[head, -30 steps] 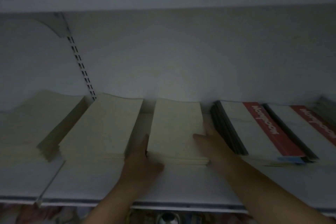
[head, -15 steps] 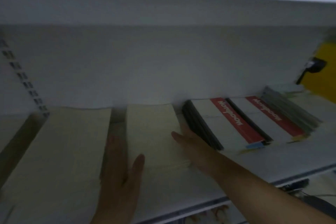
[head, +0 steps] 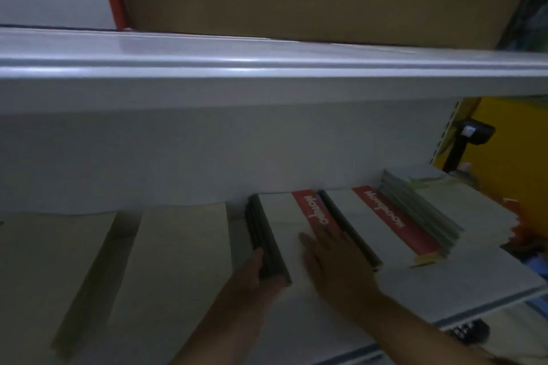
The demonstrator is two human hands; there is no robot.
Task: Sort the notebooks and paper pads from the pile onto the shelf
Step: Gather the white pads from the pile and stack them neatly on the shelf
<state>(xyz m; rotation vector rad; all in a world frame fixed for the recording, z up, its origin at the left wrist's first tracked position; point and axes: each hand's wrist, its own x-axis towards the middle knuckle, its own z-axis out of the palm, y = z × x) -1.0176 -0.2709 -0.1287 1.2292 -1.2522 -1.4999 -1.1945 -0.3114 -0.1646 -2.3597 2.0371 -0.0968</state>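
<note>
I'm squaring up the notebook stack (head: 281,216) with the red band, which lies on the shelf (head: 462,278) right of the middle, its back end against the rear wall. My left hand (head: 252,275) grips the stack's near left corner, thumb laid along the dark spines; the other fingers go under the near edge and I can't tell how they sit. My right hand (head: 338,261) rests flat on the cover, fingers (head: 329,243) straight and close together, reaching onto the red band.

I take this as the straightening step, not placing. The stack sits a little askew to the shelf's front edge, so the next move should be a gentle push and twist to bring it parallel with the second notebook stack (head: 382,216) just to its right, leaving a gap from the paper pad (head: 181,246) on its left.

Half a second ago both my hands framed that cream pad, left palm flat beside it and right hand against its right edge. They've now shifted one pile to the right, and my view has swung that way too.
</note>
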